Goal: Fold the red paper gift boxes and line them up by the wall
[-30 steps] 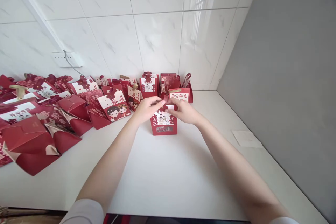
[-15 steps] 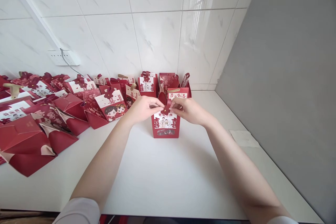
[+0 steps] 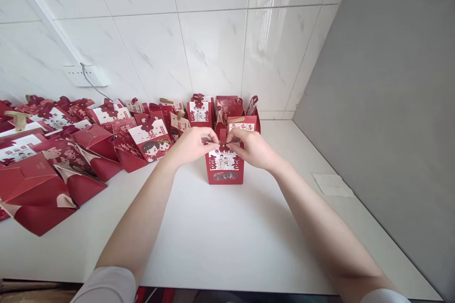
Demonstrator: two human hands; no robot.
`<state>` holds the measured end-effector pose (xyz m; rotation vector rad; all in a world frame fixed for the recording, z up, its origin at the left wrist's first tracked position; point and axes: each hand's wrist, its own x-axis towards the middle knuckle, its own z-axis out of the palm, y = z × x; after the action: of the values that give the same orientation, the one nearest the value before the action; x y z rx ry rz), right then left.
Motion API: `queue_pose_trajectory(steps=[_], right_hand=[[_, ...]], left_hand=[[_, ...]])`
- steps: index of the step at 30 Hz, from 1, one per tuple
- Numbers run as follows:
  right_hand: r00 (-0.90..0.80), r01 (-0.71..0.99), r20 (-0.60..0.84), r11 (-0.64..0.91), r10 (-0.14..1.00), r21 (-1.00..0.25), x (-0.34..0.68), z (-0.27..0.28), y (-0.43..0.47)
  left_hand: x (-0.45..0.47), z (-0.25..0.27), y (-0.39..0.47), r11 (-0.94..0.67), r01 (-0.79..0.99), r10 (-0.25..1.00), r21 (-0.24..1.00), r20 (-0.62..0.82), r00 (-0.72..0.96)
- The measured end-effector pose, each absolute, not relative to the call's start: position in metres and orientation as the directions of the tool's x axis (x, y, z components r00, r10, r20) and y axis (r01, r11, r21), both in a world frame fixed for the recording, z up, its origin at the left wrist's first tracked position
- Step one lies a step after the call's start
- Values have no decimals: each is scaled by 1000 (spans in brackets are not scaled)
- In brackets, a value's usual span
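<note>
A red gift box (image 3: pixel 225 170) stands upright on the white table, its front printed with a drawn couple and a small window low down. At its top is a dark red ribbon handle (image 3: pixel 222 136) with a flower-shaped piece and a gold stud. My left hand (image 3: pixel 195 144) pinches the flower's left side between thumb and fingers. From the other side, my right hand (image 3: pixel 254 147) pinches its right edge in the same way. The fingers partly cover the flower and the upper box.
Several finished-looking red gift boxes (image 3: pixel 151 139) crowd the left side and back of the table (image 3: pixel 213 246). Another box (image 3: pixel 242 122) stands right behind the held one. A white paper (image 3: pixel 333 185) lies at right, beside the grey panel (image 3: pixel 384 104). A socket (image 3: pixel 85 76) is on the tiled wall.
The ribbon handle has turned from slanted to upright and face-on. Both hands stay at the flower, with small finger shifts. The view has moved slightly.
</note>
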<state>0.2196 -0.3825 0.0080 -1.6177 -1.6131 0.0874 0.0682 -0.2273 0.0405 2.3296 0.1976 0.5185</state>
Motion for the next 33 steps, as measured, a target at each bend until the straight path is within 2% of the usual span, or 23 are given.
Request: queue_pose_trajectory(steps=[6,11,16,21,27,30,33], right_hand=[[168,806,487,165,857,-568,221,8,-384],[178,799,482,160,858,-580,220,8,-385],[179,743,497,214,849,-634,218,7,-383],[228,639,457,222,860,-736,219,10,-385],[260,430,390,256,883,-866,215,22,-392],[285,451,358,205,889,-868,211,25,-391],[325,534,354,138,877,-834,209,25,-389]], left_hand=[[70,37,-228,-736,62,324,674,270,907],[71,37,-226,-810,53,247,584,258,934],[72,37,-228,-844,97,252,527,231,940],[72,40,-234,-836,110,275,537,236,932],[63,57,-239,-839,62,253,540,288,924],[62,58,-242,-808,59,257,587,260,931],[65,53,-244,-740,112,266,663,135,955]])
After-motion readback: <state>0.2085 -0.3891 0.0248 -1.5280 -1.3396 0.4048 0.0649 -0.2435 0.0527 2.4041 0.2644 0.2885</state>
